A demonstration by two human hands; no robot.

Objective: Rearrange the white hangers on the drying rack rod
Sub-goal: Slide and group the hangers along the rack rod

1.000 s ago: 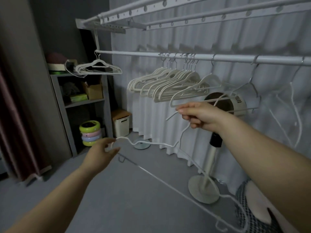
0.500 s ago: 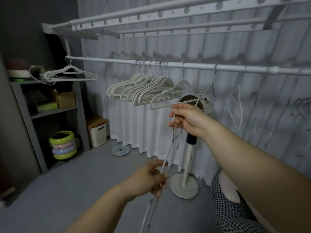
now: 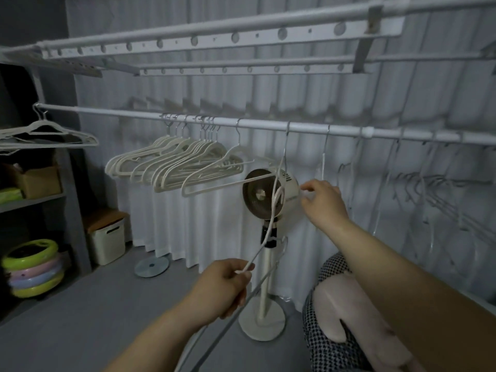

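1. Your left hand [image 3: 225,285], in the lower centre of the frame, has its fingers clamped around the low end of a thin white hanger [image 3: 261,246], which rises in front of the fan [image 3: 259,194].
2. Your right hand [image 3: 323,204], right of centre, has bent fingers; I cannot tell if they pinch something.
3. More white hangers [image 3: 171,167] hang bunched on the rod [image 3: 268,126], left of centre.

Matt white hangers [image 3: 171,167] on a smooth metal rod [image 3: 268,126], pleated cloth curtain [image 3: 268,103] behind

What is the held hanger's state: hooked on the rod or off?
Hooked on: the hanger hooks over the rod; the left hand grips its lower end.
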